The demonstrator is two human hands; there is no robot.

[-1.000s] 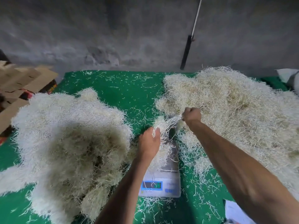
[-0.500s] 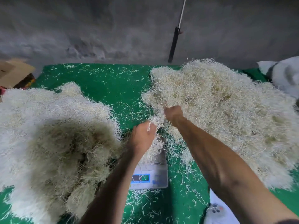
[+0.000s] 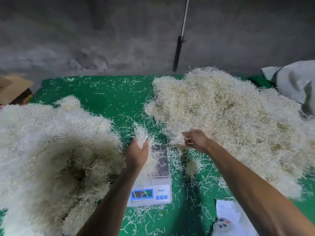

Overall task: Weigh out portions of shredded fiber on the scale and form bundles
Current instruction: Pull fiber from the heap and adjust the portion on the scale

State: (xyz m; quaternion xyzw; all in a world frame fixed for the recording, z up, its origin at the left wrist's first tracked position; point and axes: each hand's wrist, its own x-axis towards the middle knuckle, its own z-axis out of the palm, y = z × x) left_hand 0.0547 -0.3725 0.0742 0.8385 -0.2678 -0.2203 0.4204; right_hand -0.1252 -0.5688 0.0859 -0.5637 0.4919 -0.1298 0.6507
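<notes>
left hand (image 3: 137,155) fingers curl round a fiber tuft (image 3: 141,133) above the scale (image 3: 153,176). right hand (image 3: 196,139), blurred, appears to grip a fiber clump (image 3: 175,135) beside the right pile (image 3: 230,120). left pile (image 3: 51,150) lies apart.

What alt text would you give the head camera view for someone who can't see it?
Two bare arms reach over a digital scale on a green mat; the left hand holds a tuft of pale shredded fiber, and the right hand grips more at the right pile. Another pile lies left.
</notes>
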